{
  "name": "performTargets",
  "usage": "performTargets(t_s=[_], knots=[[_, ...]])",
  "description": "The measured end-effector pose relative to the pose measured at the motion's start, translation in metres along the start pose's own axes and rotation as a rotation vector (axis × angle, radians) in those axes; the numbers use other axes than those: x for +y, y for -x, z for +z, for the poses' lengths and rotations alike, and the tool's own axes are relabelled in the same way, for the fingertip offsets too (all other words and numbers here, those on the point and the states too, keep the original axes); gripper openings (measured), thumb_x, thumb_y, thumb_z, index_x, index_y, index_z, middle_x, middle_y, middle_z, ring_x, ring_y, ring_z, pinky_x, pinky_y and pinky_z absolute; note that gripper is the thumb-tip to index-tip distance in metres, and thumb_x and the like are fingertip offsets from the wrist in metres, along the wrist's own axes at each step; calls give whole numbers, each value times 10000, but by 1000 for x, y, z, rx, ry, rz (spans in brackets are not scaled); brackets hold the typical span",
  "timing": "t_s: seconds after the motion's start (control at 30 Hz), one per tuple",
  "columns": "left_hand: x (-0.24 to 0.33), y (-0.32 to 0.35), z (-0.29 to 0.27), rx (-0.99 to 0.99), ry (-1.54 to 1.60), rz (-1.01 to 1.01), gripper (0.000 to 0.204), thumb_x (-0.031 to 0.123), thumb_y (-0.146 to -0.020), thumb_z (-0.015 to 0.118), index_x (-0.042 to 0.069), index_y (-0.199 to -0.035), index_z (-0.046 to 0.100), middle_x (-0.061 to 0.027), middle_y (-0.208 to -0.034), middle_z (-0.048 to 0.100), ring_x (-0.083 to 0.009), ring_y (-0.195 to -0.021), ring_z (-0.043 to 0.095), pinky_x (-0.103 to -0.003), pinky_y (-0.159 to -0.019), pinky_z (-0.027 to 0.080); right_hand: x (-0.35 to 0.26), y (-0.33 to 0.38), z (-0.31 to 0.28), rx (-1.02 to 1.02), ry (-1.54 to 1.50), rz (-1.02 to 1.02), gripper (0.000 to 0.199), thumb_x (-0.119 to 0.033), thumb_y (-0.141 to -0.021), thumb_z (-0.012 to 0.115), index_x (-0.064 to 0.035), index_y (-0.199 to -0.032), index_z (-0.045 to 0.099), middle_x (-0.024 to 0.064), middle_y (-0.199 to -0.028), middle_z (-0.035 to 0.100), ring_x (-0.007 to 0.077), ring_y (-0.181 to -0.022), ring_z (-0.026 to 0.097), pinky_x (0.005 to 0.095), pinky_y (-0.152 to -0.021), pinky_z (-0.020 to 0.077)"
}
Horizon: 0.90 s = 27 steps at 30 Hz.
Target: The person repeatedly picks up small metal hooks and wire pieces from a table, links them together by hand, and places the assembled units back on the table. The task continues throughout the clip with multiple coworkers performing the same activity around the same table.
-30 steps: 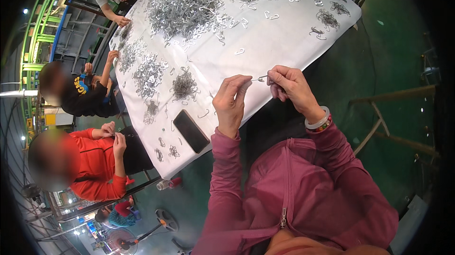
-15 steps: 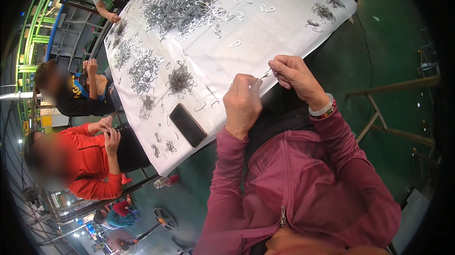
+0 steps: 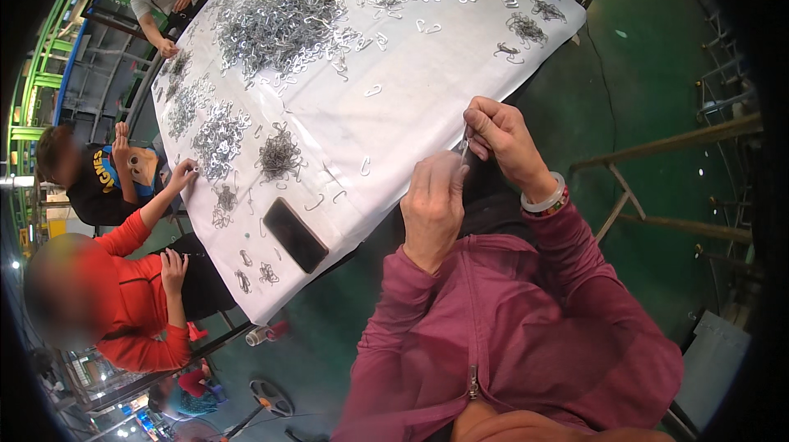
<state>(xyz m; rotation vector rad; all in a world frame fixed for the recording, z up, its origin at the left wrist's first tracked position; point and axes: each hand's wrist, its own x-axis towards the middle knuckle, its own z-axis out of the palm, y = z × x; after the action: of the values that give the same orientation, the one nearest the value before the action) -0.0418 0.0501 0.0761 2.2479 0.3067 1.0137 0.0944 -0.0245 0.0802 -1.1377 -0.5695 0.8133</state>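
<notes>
Magenta zip-front jacket (image 3: 526, 319), long sleeves; pale bangle (image 3: 546, 197) on right wrist.

One desk (image 3: 411, 105), one black phone (image 3: 295, 234), three other people, and metal hooks (image 3: 288, 18) seemingly too many to count.

One screen shows: a flat black rectangular phone (image 3: 295, 234) with a dark, unlit glass face lies on the white-covered desk (image 3: 411, 105), near the desk's edge closest to the person in the red top. It sits slantwise to that edge, just beside a few loose bent metal hooks (image 3: 326, 198). No packages, labels or signs can be made out around the phone.
</notes>
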Motion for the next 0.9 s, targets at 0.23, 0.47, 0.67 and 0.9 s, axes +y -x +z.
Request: performTargets(t_s=[0.23,0.47,0.67,0.9], knots=[[16,-1,9,-107,97,40,148,98,-876,668,30,-860,537,-100,-670,580,-261,-539,574,-370,-484,427,-4,9,3,1,-468,-7,311,-199,-966,568,-97,-683,490,-41,-573,429,42,-447,339,193,-419,282],[19,1,19,-141,117,4,165,86,-880,634,41,-770,519,-114,-648,517,-300,-554,550,-396,-478,434,-3,18,-8,15,-589,117,330,-237,-960,583,-95,-675,499,-38,-583,441,41,-467,349,198,-453,312],[20,22,16,-70,229,-158,191,83,-884,630,32,-753,501,-119,-621,505,-296,-522,538,-379,-471,427,3,21,-4,-24,-478,187,311,-243,-944,611,-77,-690,538,-43,-597,451,30,-474,342,189,-448,298],[6,57,10,-1,518,-524,231,128,-923,616,38,-763,475,-54,-558,493,-126,-464,458,-268,-456,371,17,25,15,-23,-375,345,343,-234,-962,580,-92,-669,475,-49,-577,384,34,-470,317,192,-429,250]])
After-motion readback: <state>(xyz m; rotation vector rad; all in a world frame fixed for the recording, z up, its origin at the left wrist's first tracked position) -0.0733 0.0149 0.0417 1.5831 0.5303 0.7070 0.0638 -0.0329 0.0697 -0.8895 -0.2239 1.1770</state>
